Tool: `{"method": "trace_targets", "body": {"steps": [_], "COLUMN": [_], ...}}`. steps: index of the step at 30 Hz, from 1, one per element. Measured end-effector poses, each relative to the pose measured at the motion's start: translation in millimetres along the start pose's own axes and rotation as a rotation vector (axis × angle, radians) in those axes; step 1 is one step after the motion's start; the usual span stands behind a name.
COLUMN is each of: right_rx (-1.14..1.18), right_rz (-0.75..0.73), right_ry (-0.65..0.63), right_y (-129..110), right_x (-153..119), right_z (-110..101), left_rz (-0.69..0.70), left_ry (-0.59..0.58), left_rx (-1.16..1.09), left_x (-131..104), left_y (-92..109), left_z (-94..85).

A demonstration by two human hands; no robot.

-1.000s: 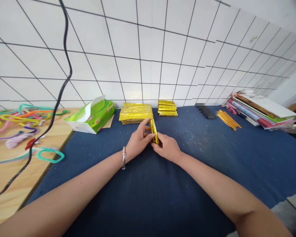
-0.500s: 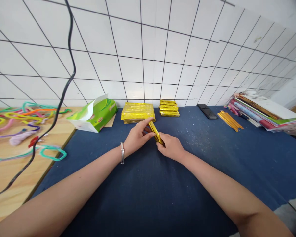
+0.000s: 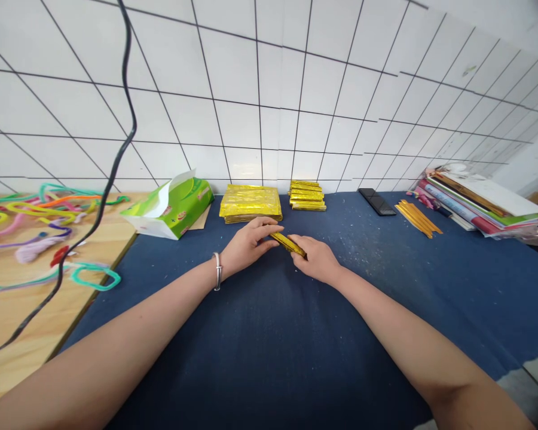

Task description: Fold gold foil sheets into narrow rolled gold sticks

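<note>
A narrow folded strip of shiny gold foil paper is held between my two hands above the blue cloth. My left hand, with a silver bangle at the wrist, pinches its left end between thumb and fingers. Its right end is gripped by my right hand, whose fingers are closed around it and partly hidden. Behind my left hand lies a stack of flat gold foil sheets. To the right of that stack, several folded gold strips lie in a row against the wall.
A green tissue pack lies left of the foil stack. On the wooden board are colourful pipe cleaners, with a black cable hanging in front. A phone, orange strips and piled books sit to the right.
The gold strip has turned from a steep slant to a flatter one. My left hand's fingers have come lower over its end, and my right hand has shifted slightly right.
</note>
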State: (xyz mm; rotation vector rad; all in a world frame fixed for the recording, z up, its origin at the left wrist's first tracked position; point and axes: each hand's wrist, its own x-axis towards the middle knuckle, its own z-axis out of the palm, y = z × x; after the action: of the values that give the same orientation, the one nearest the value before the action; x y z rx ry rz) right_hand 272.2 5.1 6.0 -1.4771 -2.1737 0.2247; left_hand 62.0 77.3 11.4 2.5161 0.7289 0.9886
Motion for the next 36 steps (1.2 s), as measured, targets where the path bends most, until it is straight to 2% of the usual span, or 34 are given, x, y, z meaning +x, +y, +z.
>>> {"method": "trace_targets", "body": {"steps": [4, 7, 12, 18, 22, 29, 33, 36], "right_rx": [0.104, 0.181, 0.266, 0.3, 0.332, 0.412, 0.468, 0.502], "right_rz": [0.044, 0.108, 0.152, 0.138, 0.144, 0.248, 0.281, 0.291], "right_ry": [0.158, 0.217, 0.225, 0.203, 0.201, 0.302, 0.343, 0.326], "right_y": [9.5, 13.7, 14.8, 10.2, 4.4, -2.5, -4.1, -3.4], "right_x": [4.4, 6.5, 6.3, 4.3, 3.1, 3.8, 4.2, 4.1], "right_z": [0.7, 2.1, 7.2, 11.9, 13.4, 10.7, 8.5, 9.0], "left_rz": [-0.024, -0.03, -0.023, -0.047, -0.067, -0.158, -0.18, -0.178], "left_ry": [0.0, -0.067, -0.223, -0.28, -0.275, -0.155, -0.138, -0.149], "left_rx": [0.023, 0.04, 0.079, 0.083, 0.031, -0.1, -0.095, -0.099], "left_x": [-0.9, -1.5, -3.6, -5.4, -5.1, -4.6, -4.3, -4.0], "left_y": [-5.1, -6.2, -1.6, 9.5, 14.9, 16.2, 15.6, 15.5], "left_z": [2.1, 2.2, 2.7, 8.2, 13.5, 16.6, 16.2, 16.3]}}
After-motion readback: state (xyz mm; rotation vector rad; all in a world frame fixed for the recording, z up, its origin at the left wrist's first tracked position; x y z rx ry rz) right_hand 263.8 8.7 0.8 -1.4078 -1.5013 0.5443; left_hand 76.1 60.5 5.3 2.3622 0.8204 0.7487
